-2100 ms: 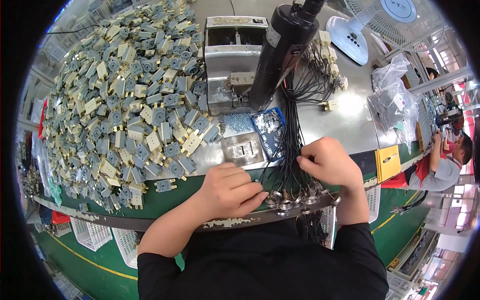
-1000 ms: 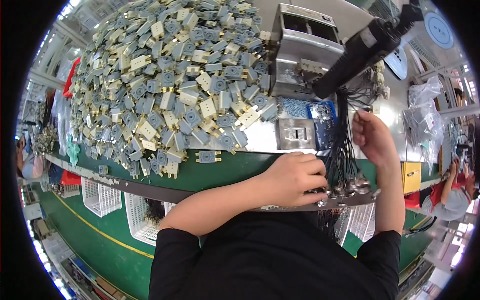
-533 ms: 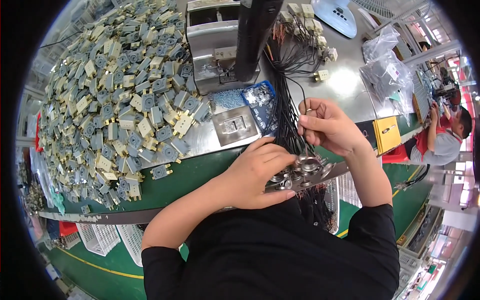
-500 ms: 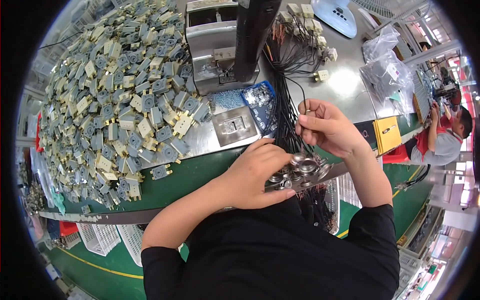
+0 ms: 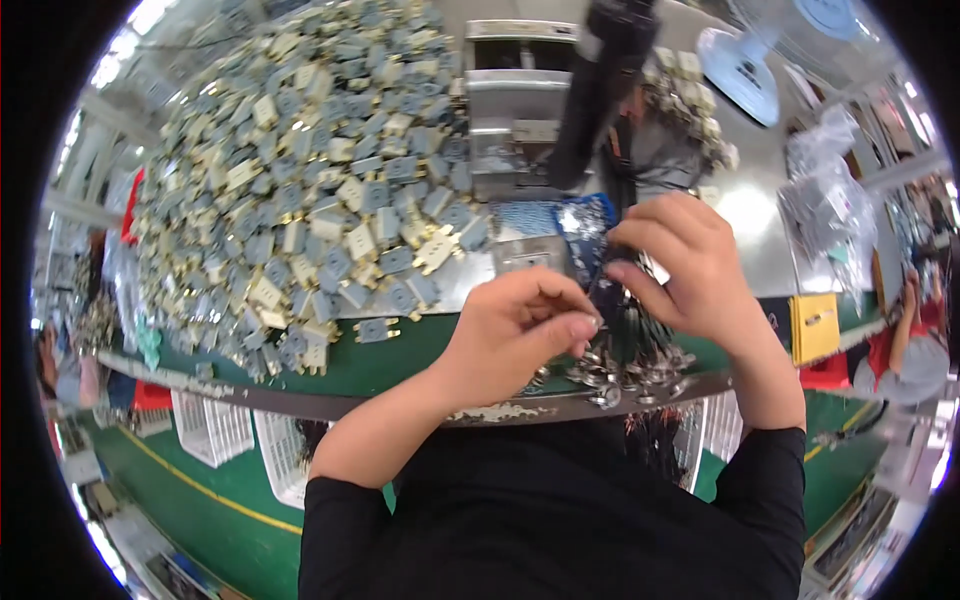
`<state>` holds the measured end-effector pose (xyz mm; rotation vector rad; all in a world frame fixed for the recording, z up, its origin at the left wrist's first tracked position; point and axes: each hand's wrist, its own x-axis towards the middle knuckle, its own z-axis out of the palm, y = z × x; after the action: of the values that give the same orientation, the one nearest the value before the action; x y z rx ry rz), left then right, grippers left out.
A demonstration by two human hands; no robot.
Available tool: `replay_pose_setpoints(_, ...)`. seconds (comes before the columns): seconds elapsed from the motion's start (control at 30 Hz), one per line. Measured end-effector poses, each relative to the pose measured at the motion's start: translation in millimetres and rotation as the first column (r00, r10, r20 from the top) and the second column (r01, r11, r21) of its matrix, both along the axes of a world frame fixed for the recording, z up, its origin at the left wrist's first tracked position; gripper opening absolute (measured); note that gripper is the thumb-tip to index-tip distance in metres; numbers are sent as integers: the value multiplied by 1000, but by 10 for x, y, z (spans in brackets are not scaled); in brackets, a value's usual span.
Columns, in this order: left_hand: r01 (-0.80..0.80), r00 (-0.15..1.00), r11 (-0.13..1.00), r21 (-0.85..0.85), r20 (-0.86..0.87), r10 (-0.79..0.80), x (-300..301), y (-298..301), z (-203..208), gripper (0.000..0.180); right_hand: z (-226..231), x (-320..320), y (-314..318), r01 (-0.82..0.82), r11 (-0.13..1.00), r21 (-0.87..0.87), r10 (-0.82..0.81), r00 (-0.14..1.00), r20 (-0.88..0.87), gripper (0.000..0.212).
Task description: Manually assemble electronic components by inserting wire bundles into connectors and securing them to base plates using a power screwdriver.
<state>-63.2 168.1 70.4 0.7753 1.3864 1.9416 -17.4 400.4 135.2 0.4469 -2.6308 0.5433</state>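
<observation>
My left hand [image 5: 515, 330] pinches a small metal terminal at the end of a black wire, just above a cluster of shiny metal terminals [image 5: 630, 365] lying on the bench's front edge. My right hand [image 5: 690, 270] is raised beside it, fingers curled around black wires [image 5: 622, 300] that run back toward a black cylindrical tool [image 5: 600, 90]. Both hands sit close together over the wire bundle. The wire ends under my fingers are hidden.
A big heap of grey and cream plug parts [image 5: 300, 190] covers the bench's left half. A grey metal machine [image 5: 510, 110] stands behind the hands, with a blue tray [image 5: 560, 220] and a metal plate [image 5: 530, 255] in front. Another person [image 5: 905, 350] sits at the right.
My head view has swung and come closer. Both hands have lifted slightly off the terminal cluster, my left now pinching one terminal, my right raised higher on the wires.
</observation>
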Motion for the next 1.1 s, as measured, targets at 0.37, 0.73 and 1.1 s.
replay_pose_setpoints(0.37,-46,728,928,371,648,-223,-110,-45,-264,32,-317,-442,-156,-361,807,-468,510,825,242,8)
replay_pose_setpoints(0.73,12,926,996,-93,378,24,-120,-629,-85,23,-292,-401,-112,-377,825,-422,551,703,450,10)
replay_pose_setpoints(1.1,-866,234,410,-287,-956,-177,62,-1702,-433,40,-171,-349,-32,-338,823,-458,514,785,345,8)
